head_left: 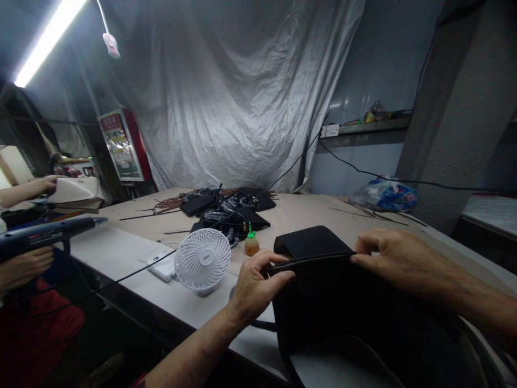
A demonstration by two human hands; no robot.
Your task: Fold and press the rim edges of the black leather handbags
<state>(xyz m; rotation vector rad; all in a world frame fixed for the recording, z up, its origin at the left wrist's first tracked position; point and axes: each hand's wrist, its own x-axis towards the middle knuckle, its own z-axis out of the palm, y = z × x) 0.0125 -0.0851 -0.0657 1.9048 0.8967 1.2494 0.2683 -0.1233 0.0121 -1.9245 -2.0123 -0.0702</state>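
Observation:
A black leather bag (323, 307) stands at the near edge of the table, its dark inside turned toward me and a pale patch at the bottom. Its upper edge runs between my two hands, with a black flap (313, 242) folded away behind it. My left hand (256, 283) pinches the left end of that edge between thumb and fingers. At the right end, my right hand (383, 256) pinches the same edge. Just beyond my left hand are a small bottle (252, 246) of amber liquid with a green nozzle and a white fan (203, 258).
A white phone-like device (163, 267) lies behind the fan. Black bags and straps (230, 210) are heaped farther back. A black cord (133, 277) crosses the view. At left, another person holds a heat gun (44, 234). A plastic bag (383, 195) sits back right.

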